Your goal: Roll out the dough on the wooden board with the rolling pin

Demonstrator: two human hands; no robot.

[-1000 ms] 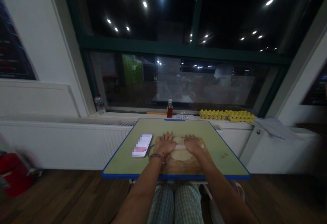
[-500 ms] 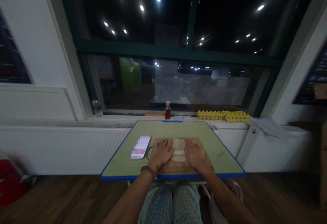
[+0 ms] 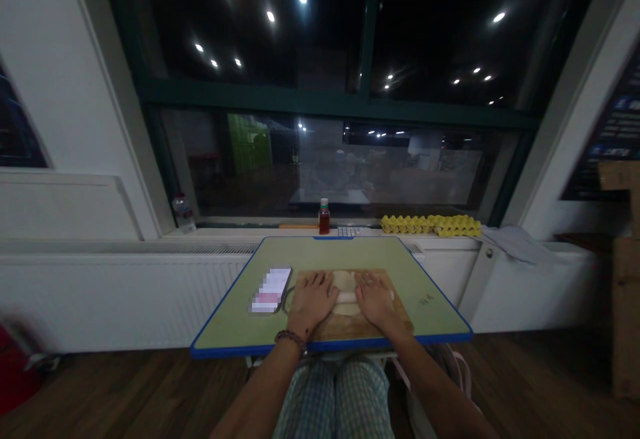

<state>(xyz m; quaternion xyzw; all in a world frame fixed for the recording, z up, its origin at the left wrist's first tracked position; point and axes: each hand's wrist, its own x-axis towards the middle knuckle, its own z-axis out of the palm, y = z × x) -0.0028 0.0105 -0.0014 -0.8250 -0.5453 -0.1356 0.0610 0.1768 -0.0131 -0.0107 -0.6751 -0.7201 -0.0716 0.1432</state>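
Note:
A pale rolling pin [image 3: 347, 297] lies crosswise over a flat sheet of dough [image 3: 344, 279] on a wooden board [image 3: 350, 327]. My left hand [image 3: 314, 297] rests palm down over the pin's left end, fingers stretched forward and slightly apart. Over the right part of the pin lies my right hand [image 3: 374, 297], also flat with its fingers extended. Neither hand's fingers wrap round the pin. Both palms hide parts of it, and its right tip shows just past my right hand. The dough shows between the hands, in front of and behind the pin.
The board sits on a small green table [image 3: 225, 322] with a blue edge. Left of it lies a phone [image 3: 271, 290], beside a dark ring-shaped thing partly hidden by the board. On the windowsill stand a bottle of red liquid [image 3: 324, 217], yellow egg trays [image 3: 430, 225] and a clear bottle [image 3: 184, 213].
The whole view has shifted slightly, so the table appears a little further left. Both hands stay flat on the rolling pin, with hardly any movement against the board.

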